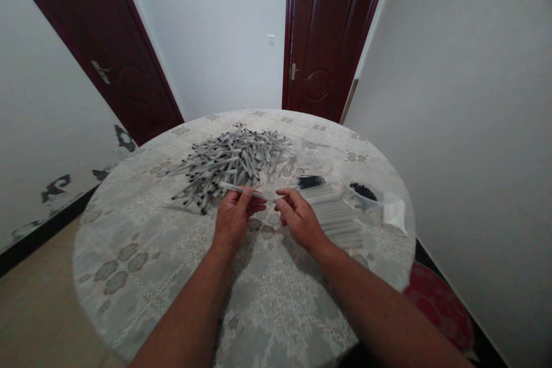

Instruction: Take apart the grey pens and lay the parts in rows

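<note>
Between the thumb and fingers of my left hand [235,215] lies a slim translucent tube [233,187], its whitish end sticking out to the left. Toward my right hand [297,215] the tube slants slightly down. The curled fingers of my right hand are at the tube's right end; what they pinch is too small to make out. Just beyond both hands spreads a big heap of similar tubes with dark ends [233,161]. Beside my right hand, clear tubes [336,218] lie in a row, partly behind the wrist, with a bundle of thin black sticks [310,181] above them.
A clear shallow bowl [377,202] of small black pieces [362,190] stands at the right, near a white packet [394,214]. A patterned cloth covers the round table [267,305]. A red stool [440,305] sits below its right edge. Walls and two doors surround it.
</note>
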### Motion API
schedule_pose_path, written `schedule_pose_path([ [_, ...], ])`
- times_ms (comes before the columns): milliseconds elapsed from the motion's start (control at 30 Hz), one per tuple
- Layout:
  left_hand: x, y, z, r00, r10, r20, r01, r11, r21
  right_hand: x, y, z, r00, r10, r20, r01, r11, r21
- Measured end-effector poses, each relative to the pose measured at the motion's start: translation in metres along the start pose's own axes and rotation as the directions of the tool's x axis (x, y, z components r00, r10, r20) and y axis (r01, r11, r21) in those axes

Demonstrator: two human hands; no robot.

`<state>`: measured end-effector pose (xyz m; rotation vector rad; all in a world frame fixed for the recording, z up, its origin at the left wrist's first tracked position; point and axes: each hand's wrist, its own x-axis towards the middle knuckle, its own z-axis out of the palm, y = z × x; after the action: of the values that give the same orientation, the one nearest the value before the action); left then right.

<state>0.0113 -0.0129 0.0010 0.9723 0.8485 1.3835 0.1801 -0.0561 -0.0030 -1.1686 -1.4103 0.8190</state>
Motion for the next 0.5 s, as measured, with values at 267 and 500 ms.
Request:
schedule_pose_path([
  [267, -0.0013, 0.0015, 0.0009, 1.0, 0.014, -0.007, -0.014, 1.0, 0.013, 0.0029, 0.0003, 0.0011, 1.0, 0.017, -0.006, -0.017, 1.0, 0.011],
  [500, -0.001, 0.0009, 0.0022, 0.999, 0.011, -0.035, -0.011, 1.0, -0.008, 0.0015, 0.0036, 0.0046, 0.997, -0.001, -0.08, 0.006, 0.998, 0.058],
])
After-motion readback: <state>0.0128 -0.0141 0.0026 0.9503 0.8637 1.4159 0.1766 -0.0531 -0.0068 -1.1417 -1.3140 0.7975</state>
